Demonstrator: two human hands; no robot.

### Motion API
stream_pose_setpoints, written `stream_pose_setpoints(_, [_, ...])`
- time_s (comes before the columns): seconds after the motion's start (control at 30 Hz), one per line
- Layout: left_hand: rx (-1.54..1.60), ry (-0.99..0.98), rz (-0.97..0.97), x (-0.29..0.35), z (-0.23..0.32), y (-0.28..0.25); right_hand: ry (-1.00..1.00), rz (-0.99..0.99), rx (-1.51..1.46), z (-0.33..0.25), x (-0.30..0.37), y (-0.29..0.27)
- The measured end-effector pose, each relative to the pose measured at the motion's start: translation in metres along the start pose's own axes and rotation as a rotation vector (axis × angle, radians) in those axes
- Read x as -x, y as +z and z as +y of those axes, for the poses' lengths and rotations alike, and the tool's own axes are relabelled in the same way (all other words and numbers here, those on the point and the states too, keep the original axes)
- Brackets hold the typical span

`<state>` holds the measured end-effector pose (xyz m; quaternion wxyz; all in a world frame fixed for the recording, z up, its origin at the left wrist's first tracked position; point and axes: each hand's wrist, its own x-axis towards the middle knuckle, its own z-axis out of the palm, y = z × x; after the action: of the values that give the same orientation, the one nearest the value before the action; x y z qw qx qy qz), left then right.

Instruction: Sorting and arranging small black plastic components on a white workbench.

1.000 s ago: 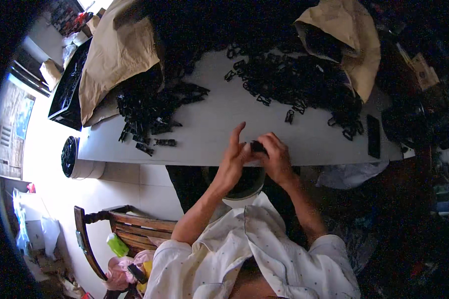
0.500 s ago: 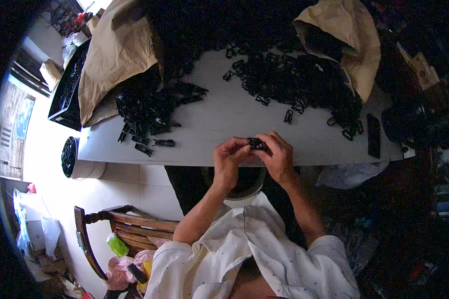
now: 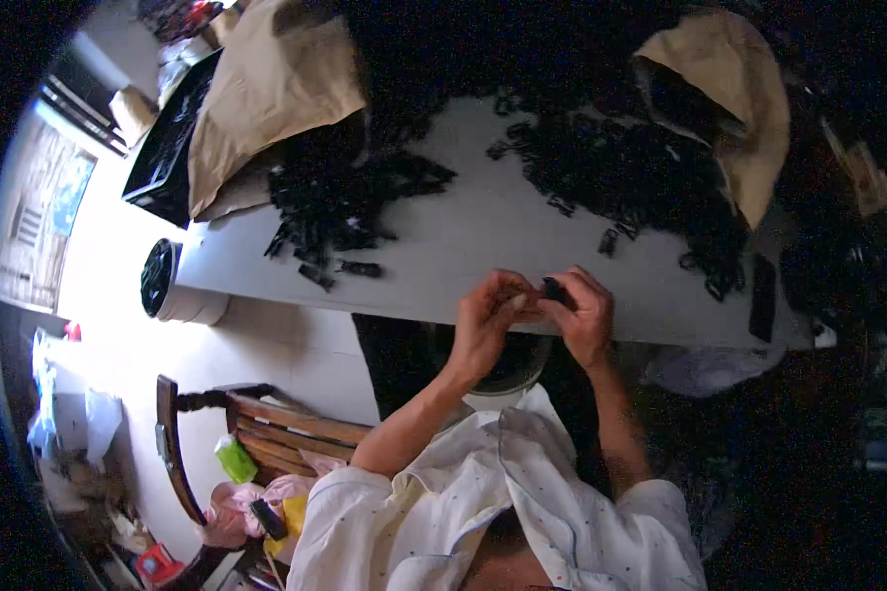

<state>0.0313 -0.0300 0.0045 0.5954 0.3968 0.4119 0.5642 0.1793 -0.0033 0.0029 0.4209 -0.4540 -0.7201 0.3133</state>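
A white table [image 3: 483, 236] fills the middle of the frame, with brown paper bags [image 3: 266, 89] at its upper corners and two heaps of small black plastic parts [image 3: 355, 197] spread below them. At the near table edge, the left hand [image 3: 488, 320] and the right hand [image 3: 583, 313] meet, fingers pinching one small black part [image 3: 556, 291] between them. Its shape is mostly hidden by the fingers. A round container [image 3: 508, 369] below the hands is half covered.

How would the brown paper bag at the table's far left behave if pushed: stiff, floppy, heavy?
Probably floppy: the brown paper bag is creased and slumped. It likely buckles rather than slides, since it lies over the pile of small black parts on the white table. Its weight can't be judged; its contents are hidden.
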Motion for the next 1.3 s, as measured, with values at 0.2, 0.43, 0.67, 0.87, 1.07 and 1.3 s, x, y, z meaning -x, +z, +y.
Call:
stream_pose_setpoints(0.2, [-1.261,0.488,0.298,-0.002,0.019,-0.064,-0.019,0.067,-0.050,0.015,0.006,-0.003])
stream_pose_setpoints(0.43, [-1.786,0.449,0.364,-0.011,0.045,-0.126,0.110,-0.063,-0.160,0.017,0.008,-0.001])
stream_pose_setpoints(0.67, [-0.686,0.322,0.064,-0.008,0.034,-0.075,-0.034,-0.084,-0.046,-0.017,-0.002,0.007])
stream_pose_setpoints(0.87, [-0.020,-0.090,-0.080,-0.008,0.020,-0.040,-0.158,-0.068,0.218,-0.027,-0.001,0.011])
stream_pose_setpoints(1.07, [-0.110,-0.120,-0.161,-0.004,0.026,-0.028,-0.229,-0.103,0.380,-0.022,0.002,0.012])
stream_pose_setpoints(1.3, [-0.096,-0.134,-0.089,0.000,0.019,-0.023,-0.243,-0.140,0.427,-0.018,0.004,0.015])
